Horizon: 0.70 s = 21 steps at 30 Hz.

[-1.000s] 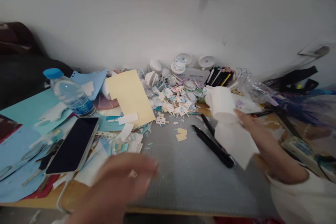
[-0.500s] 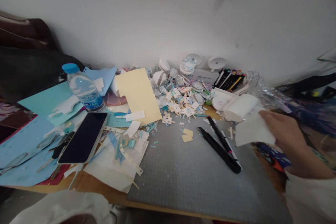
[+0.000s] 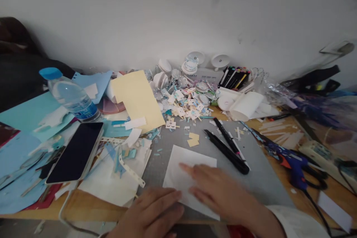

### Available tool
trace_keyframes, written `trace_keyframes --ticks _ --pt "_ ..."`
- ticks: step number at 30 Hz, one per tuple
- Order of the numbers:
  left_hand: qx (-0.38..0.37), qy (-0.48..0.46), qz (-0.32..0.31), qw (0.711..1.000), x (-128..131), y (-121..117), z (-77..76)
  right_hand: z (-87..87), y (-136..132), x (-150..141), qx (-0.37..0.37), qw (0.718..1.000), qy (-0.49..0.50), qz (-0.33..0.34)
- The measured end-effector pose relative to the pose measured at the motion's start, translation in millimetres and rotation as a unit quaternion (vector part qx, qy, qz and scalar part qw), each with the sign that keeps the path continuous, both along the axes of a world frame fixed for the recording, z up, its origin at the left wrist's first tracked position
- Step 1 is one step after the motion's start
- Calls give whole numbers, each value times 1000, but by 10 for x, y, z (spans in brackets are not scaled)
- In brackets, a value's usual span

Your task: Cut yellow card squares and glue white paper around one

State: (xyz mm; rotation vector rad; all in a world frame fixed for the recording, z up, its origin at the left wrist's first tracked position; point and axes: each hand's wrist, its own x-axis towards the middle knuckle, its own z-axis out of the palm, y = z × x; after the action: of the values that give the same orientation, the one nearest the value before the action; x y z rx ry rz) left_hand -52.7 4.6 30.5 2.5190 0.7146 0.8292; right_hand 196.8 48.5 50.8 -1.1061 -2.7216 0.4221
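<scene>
A sheet of white paper (image 3: pixel 189 156) lies at an angle on the grey cutting mat (image 3: pixel 262 182), near the front edge of the table. My left hand (image 3: pixel 152 212) rests at its lower left edge, fingers stretched out and lying over the border. Above the middle of the sheet is my right hand (image 3: pixel 220 187), slightly blurred, with the index finger extended and the other fingers apart. Whether its fingertips touch the paper I cannot tell. Just beyond the sheet lie a black craft knife (image 3: pixel 227 152), a black pen (image 3: pixel 226 134) and small yellow paper pieces (image 3: pixel 193 139).
Left are a phone (image 3: pixel 76 152), a water bottle (image 3: pixel 74 96), yellow card (image 3: pixel 139 96) and paper scraps. Behind the mat is a heap of small paper cut-outs (image 3: pixel 189 106), beside a white roll (image 3: pixel 247 106) and markers (image 3: pixel 234 78). A blue glue gun (image 3: pixel 295 167) lies right.
The white paper has come from the right side, held in my right hand, onto the mat. My left hand has come up onto its edge. The view has shifted right.
</scene>
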Motion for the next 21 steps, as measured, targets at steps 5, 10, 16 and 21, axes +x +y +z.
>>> trace_keyframes --ticks 5,10,16,21 --pt "-29 147 32 988 222 96 0 7 547 252 75 989 -5 -128" --pt "-6 177 17 984 225 8 -65 -142 830 201 75 989 -30 -122" --pt "39 177 44 982 242 -118 -215 -223 820 226 60 994 -23 -90" --pt "60 141 25 988 273 -173 -217 -281 842 252 70 994 -30 -80"
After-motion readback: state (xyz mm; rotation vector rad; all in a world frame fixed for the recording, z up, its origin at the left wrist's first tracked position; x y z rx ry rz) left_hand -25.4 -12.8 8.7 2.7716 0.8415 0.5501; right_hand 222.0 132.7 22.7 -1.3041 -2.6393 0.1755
